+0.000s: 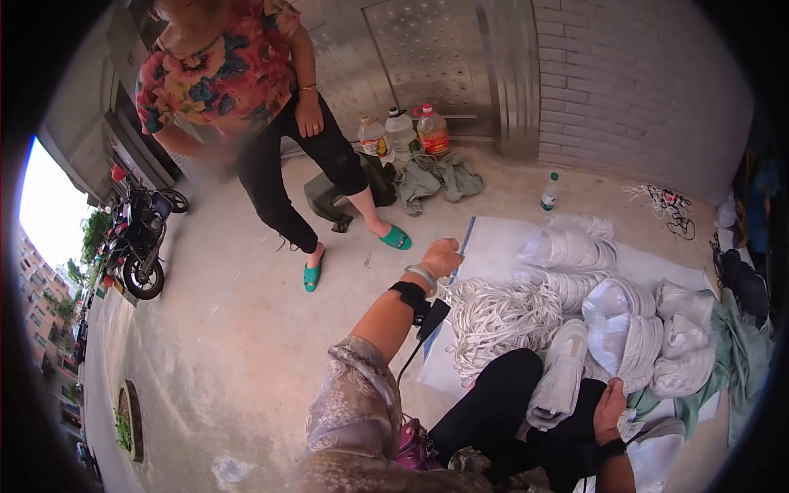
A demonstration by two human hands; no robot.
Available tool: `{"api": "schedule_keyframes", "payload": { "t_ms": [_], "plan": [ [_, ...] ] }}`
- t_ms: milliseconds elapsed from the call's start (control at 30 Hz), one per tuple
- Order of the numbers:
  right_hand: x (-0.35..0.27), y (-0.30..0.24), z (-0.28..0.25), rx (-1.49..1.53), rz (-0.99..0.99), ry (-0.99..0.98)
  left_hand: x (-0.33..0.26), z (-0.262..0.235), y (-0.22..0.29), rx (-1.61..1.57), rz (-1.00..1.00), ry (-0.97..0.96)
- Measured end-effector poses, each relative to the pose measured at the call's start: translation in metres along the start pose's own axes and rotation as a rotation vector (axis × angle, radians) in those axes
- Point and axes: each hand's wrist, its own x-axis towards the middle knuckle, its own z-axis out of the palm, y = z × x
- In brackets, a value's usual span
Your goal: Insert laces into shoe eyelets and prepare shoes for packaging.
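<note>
- White cords [497, 316] are seen in one big loose pile on a pale sheet [493, 242] spread on the ground.
- One left hand [441, 256] is stretched out over the far edge of that pile, near the corner of the sheet. Its fingers are curled in, but what they grip cannot be told.
- Two bands are worn on the left arm: one pale bracelet [422, 276] and one black strap [411, 297] with a black wire hanging from it.
- One right hand [609, 408] is laid flat on a black trouser leg [501, 407], with its fingers pressed together and pointing up the picture.
- One rolled grey-white bundle [560, 374] is rested on the lap, just beside the right hand. Its long side runs from the lap up toward the stacks, tilted a little to the right.
- About five stacks of white round pieces [625, 329] are piled on the sheet, to the right of the cords.
- The strands in the pile mostly run across, from left to right, with many loops.
- Three big plastic bottles [403, 134] are stood by the metal door [427, 57], and one small bottle [550, 193] with a green cap is stood alone near the sheet.
- One other person in a flowered top [218, 74] and two green sandals [395, 238] is seen standing well apart from the pile.
- One motorbike [136, 238] is parked at the left.
</note>
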Motion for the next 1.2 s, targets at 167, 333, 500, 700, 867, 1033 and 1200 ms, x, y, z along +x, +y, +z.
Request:
{"api": "schedule_keyframes", "payload": {
  "t_ms": [167,333,500,700,867,1033,1200],
  "plan": [
    [0.0,0.0,-0.003,0.113,-0.022,0.046,-0.058,0.105,0.0,0.036,0.321,-0.26],
    [0.012,-0.005,-0.009,0.467,0.217,-0.089,-0.105,0.146,0.024,0.018,0.511,-0.284],
    [0.027,-0.021,-0.003,0.479,-0.02,-0.061,-0.12,0.176,0.054,0.086,0.842,-0.167],
    [0.03,-0.038,0.006,0.49,-0.03,-0.075,-0.133,0.194,0.074,0.093,0.815,-0.269],
    [0.033,-0.036,0.013,0.479,0.009,-0.073,-0.136,0.208,0.082,0.106,0.699,-0.264],
    [0.038,-0.037,0.023,0.452,0.02,-0.094,-0.126,0.222,0.082,-0.048,0.494,-0.339],
    [0.045,-0.04,0.025,0.433,-0.016,-0.122,-0.116,0.225,0.087,-0.104,0.405,-0.395]
  ]
}}
